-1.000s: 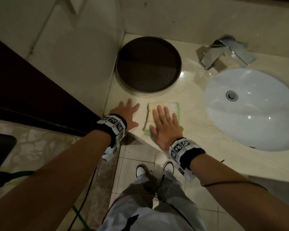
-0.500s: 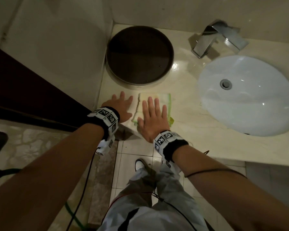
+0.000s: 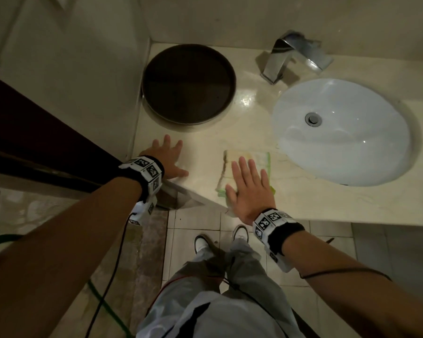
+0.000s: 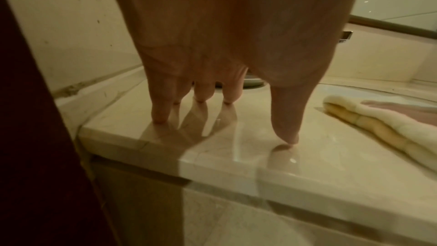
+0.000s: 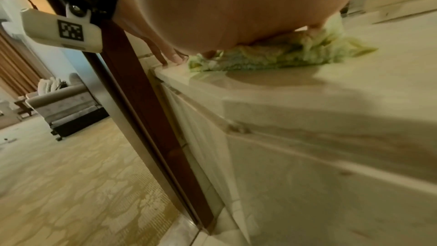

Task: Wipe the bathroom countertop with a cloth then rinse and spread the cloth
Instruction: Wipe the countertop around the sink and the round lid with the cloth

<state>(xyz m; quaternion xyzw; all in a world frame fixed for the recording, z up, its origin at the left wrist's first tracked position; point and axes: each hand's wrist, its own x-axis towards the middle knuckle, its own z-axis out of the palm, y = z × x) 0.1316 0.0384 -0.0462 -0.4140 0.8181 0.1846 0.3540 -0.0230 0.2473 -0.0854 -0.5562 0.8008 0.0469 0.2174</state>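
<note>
A folded cream cloth with green edging [image 3: 250, 159] [image 4: 369, 126] [image 5: 279, 54] lies on the beige marble countertop [image 3: 315, 201] near its front edge, just left of the sink. My right hand [image 3: 250, 189] lies flat on the cloth, fingers straight and spread, pressing it down. Flat on the bare countertop at the front left corner is my left hand [image 3: 166, 158] [image 4: 222, 89], fingertips touching the stone, a gap apart from the cloth.
A white oval sink [image 3: 342, 132] with a drain sits at the right, a chrome faucet [image 3: 293, 57] behind it. A dark round tray [image 3: 188, 82] stands at the back left by the wall. A dark wooden door frame [image 5: 151, 111] borders the counter's left end.
My right hand has slid the cloth to the right along the front edge, toward the sink, opening a gap from the left hand. The left hand has stayed in place.
</note>
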